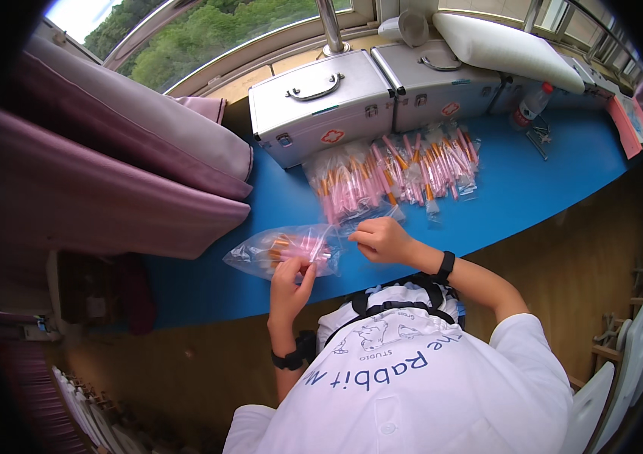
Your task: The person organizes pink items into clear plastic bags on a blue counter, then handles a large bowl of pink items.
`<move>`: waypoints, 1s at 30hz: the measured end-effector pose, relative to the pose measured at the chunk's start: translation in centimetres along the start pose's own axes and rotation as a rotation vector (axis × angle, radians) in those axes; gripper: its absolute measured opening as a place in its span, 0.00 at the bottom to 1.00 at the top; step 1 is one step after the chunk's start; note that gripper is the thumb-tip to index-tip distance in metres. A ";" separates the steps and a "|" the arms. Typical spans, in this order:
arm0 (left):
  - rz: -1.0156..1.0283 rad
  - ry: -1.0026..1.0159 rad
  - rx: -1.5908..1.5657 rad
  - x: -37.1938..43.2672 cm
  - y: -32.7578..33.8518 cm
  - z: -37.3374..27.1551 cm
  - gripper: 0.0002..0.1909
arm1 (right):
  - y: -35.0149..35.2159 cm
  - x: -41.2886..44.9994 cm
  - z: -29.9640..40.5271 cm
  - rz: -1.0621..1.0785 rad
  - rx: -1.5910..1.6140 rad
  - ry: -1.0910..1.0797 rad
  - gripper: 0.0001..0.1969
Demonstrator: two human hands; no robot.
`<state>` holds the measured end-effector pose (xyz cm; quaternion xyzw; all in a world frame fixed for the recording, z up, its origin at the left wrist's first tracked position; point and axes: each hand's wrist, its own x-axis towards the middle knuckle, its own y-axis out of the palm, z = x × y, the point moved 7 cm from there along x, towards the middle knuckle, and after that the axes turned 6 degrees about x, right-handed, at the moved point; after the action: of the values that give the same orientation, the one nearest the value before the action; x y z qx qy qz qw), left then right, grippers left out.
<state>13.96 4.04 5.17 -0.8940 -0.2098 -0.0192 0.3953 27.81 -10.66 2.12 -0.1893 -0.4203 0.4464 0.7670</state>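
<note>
A clear plastic bag (pixel 247 254) lies near the front of the blue table, holding several pink-handled brushes (pixel 301 249) with orange-gold ferrules. My left hand (pixel 292 284) pinches the bag's near side between thumb and fingers. Close to the bag's right end is my right hand (pixel 382 238), its fingers curled together; whether they grip a bit of thin clear film there is not plain. Just beyond both hands spreads a pile of similar pink brushes (pixel 349 187), many in clear wrappers. One wrapped brush (pixel 429 198) sticks out toward me.
Silver metal cases (pixel 321 105) (pixel 440 85) with handles line the window side. A white cushion (pixel 506 48) rests on top. On the right are a red-capped bottle (pixel 530 106), metal pieces (pixel 538 141) and a pink box (pixel 630 125). A pink curtain (pixel 128 164) hangs over the table's left end.
</note>
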 end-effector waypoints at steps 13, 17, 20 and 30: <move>0.022 -0.034 -0.053 0.8 0.4 0.3 0.06 | -12.5 -7.5 -18.8 -0.301 -0.559 1.060 0.34; 0.032 -0.046 -0.071 1.6 0.4 0.2 0.06 | -12.3 -7.8 -20.2 -0.293 -0.541 1.110 0.32; 0.054 -0.057 -0.084 2.0 0.4 0.3 0.06 | -12.4 -7.5 -20.4 -0.305 -0.560 1.127 0.31; 0.093 -0.069 -0.132 3.2 1.1 1.5 0.06 | -14.6 -8.3 -23.9 -0.343 -0.565 0.985 0.16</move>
<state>17.11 5.58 4.04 -0.9271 -0.1800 0.0159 0.3284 52.84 -23.42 -5.83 -0.5003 -0.1418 0.0465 0.8529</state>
